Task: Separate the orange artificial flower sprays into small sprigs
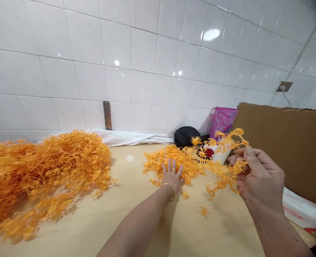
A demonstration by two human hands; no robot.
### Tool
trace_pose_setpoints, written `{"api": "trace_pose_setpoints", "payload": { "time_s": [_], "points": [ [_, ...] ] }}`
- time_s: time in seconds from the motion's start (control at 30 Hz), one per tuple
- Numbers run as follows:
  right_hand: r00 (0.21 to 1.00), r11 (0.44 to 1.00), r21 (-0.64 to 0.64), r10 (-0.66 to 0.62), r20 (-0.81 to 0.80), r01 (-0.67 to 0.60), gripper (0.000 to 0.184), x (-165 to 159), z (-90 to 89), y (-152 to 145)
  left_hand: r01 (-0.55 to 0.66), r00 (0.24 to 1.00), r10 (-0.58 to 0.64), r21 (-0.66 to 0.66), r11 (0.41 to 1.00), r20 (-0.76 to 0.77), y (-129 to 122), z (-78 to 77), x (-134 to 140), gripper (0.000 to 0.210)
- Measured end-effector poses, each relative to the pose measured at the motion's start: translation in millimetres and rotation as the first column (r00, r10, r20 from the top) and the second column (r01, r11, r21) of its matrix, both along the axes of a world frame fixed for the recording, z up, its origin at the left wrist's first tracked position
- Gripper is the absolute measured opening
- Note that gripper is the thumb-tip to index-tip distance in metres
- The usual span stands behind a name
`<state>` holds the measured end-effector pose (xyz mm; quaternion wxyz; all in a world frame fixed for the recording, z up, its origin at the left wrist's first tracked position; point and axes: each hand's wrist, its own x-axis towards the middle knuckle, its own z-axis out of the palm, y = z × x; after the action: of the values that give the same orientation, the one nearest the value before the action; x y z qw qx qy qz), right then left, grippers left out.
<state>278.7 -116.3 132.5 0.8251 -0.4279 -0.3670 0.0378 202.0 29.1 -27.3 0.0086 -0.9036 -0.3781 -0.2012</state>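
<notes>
My left hand (172, 175) lies with fingers spread on a pile of small orange plastic flower pieces (158, 159) in the middle of the table. To the right, my right hand (262, 175) is raised and pinches a branching orange plastic sprig (225, 178) between thumb and fingers. The sprig reaches leftward above the table, its tips overlapping the pile in view. A big tangled heap of orange stemmed sprigs (74, 160) covers the left side of the table. Single loose orange flowers (204, 212) lie near my left hand.
Behind the pile stand a black round bag (186, 136) and a pink plastic bag (222, 123). A large cardboard box (286, 142) blocks the right side, with a red-and-white package (304, 210) before it. White cloth (136, 138) runs along the tiled wall. A white flower-shaped piece (129, 157) lies between the heaps.
</notes>
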Motion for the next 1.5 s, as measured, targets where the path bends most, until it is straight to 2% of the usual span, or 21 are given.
{"api": "trace_pose_setpoints", "payload": {
  "time_s": [0.1,0.2,0.3,0.4,0.47,0.57,0.63,0.7,0.8,0.87,0.93,1.0,1.1,1.13,1.17,1.2,1.27,1.33,1.37,1.43,1.5],
  "points": [
    [1.000,1.000,0.002,0.014,-0.028,-0.014,0.013,1.0,-0.4,4.0,0.123,0.991,-0.123,-0.004,0.992,0.047,-2.1,10.6,-6.0,0.069],
    [0.996,0.997,-0.005,0.076,-0.056,-0.077,0.014,-3.5,3.0,7.5,0.258,0.960,-0.261,0.043,0.965,0.100,-14.3,26.9,-35.1,0.074],
    [0.984,0.988,-0.048,0.142,-0.104,-0.147,0.016,-17.9,6.5,13.3,0.279,0.934,-0.273,0.008,0.960,0.230,-27.5,39.8,-81.3,0.042],
    [0.969,0.970,-0.068,0.228,-0.093,-0.235,0.016,-42.7,3.0,24.1,0.180,0.872,-0.045,-0.233,0.956,0.487,-33.6,44.3,-133.4,0.028],
    [0.969,0.964,-0.102,0.247,0.000,-0.246,0.017,-61.6,-5.6,34.2,0.134,0.752,0.191,-0.430,0.893,0.631,-32.8,45.6,-166.3,0.029],
    [0.949,0.976,-0.207,0.133,0.285,-0.075,0.019,-86.9,-26.1,51.1,0.124,0.498,0.394,-0.513,0.849,0.772,-30.1,52.9,-205.1,0.027],
    [0.844,0.971,-0.208,0.015,0.536,0.115,0.019,-102.4,-42.5,61.5,0.195,0.359,0.424,-0.511,0.837,0.831,-31.6,62.0,-220.8,0.031],
    [0.632,0.944,-0.179,-0.040,0.774,0.278,0.019,-120.6,-60.2,69.7,0.345,0.305,0.466,-0.552,0.759,0.831,-36.2,70.4,-227.5,0.039],
    [0.276,0.911,-0.172,0.067,0.959,0.376,0.024,-157.8,-88.1,73.8,0.568,0.371,0.561,-0.658,0.494,0.740,-41.3,71.1,-224.4,0.046],
    [0.139,0.918,-0.193,0.153,0.978,0.347,0.026,-185.7,-103.0,67.5,0.634,0.375,0.624,-0.680,0.368,0.686,-40.4,62.2,-219.4,0.038],
    [0.095,0.922,-0.225,0.205,0.974,0.314,0.026,-208.8,-110.7,52.2,0.653,0.327,0.700,-0.687,0.319,0.635,-36.4,49.8,-216.9,0.028],
    [0.100,0.926,-0.245,0.225,0.969,0.287,0.033,-219.7,-110.6,29.1,0.645,0.302,0.762,-0.711,0.279,0.573,-30.7,38.9,-218.3,0.021],
    [0.128,0.957,-0.176,0.149,0.980,0.229,0.046,-200.9,-108.1,-10.5,0.656,0.360,0.744,-0.720,0.226,0.562,-22.5,28.6,-226.0,0.016],
    [0.189,0.944,-0.155,0.102,0.977,0.292,0.047,-184.2,-110.6,-21.7,0.669,0.387,0.714,-0.710,0.218,0.583,-20.8,26.6,-228.9,0.016],
    [0.261,0.896,-0.163,0.055,0.964,0.413,0.048,-163.0,-115.9,-30.2,0.685,0.413,0.678,-0.698,0.208,0.608,-19.7,25.0,-231.4,0.017],
    [0.317,0.818,-0.211,0.037,0.948,0.535,0.049,-138.7,-124.3,-35.4,0.703,0.437,0.642,-0.684,0.193,0.630,-19.2,23.8,-233.2,0.020],
    [0.444,0.559,-0.393,0.049,0.895,0.730,0.055,-88.4,-147.1,-34.8,0.736,0.468,0.584,-0.659,0.158,0.663,-19.1,22.0,-234.1,0.026],
    [0.566,0.281,-0.579,0.134,0.813,0.765,0.063,-49.0,-168.9,-22.1,0.756,0.494,0.538,-0.643,0.121,0.683,-18.7,21.5,-231.3,0.030],
    [0.590,0.205,-0.620,0.192,0.784,0.757,0.064,-36.8,-175.3,-13.2,0.759,0.512,0.514,-0.642,0.104,0.689,-18.3,21.8,-228.9,0.032],
    [0.579,0.132,-0.630,0.288,0.763,0.765,0.061,-28.0,-174.2,5.8,0.745,0.556,0.466,-0.662,0.087,0.688,-17.1,23.4,-223.2,0.034],
    [0.500,0.126,-0.560,0.321,0.804,0.819,0.053,-36.3,-155.5,24.7,0.720,0.597,0.425,-0.688,0.090,0.680,-16.4,25.7,-217.8,0.034]
  ]
}}
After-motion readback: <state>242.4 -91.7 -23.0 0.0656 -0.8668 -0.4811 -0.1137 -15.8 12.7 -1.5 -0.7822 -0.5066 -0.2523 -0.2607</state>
